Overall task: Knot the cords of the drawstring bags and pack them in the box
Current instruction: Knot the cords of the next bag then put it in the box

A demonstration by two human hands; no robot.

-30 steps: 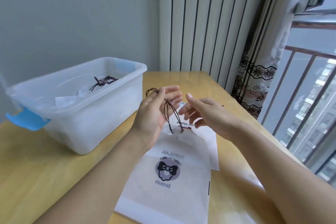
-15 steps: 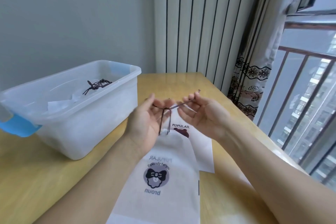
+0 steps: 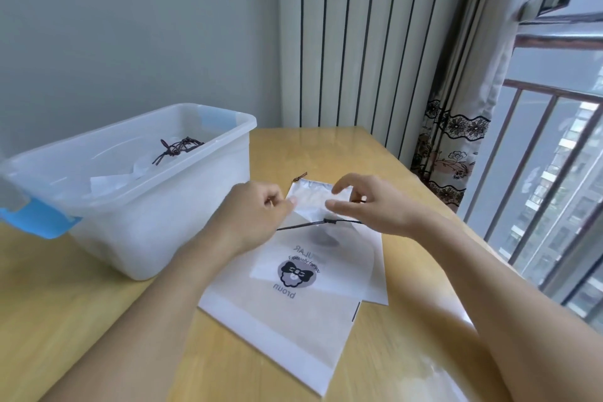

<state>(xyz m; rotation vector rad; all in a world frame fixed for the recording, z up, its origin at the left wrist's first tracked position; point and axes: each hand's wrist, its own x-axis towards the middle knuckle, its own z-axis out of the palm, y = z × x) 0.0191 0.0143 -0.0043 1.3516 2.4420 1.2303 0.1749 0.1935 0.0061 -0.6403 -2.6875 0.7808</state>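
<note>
left hand (image 3: 251, 215): grip curled on one end of the thin dark drawstring cord (image 3: 303, 225), the pinch itself hidden by the knuckles
right hand (image 3: 372, 206): cord end lost under the palm, so grip can't be told; fingers look loosely bent
cord: stretched taut between both hands, small knot mid-span
white printed drawstring bag (image 3: 287, 300): flat on the wooden desk (image 3: 98, 320), another bag partly covered beneath
translucent plastic box with blue latches (image 3: 137, 192): left side, knotted bags seen blurrily inside

You are in a home: patterned curtain (image 3: 456, 140), barred high-rise window (image 3: 554, 206), wooden tabletop (image 3: 98, 320).
</note>
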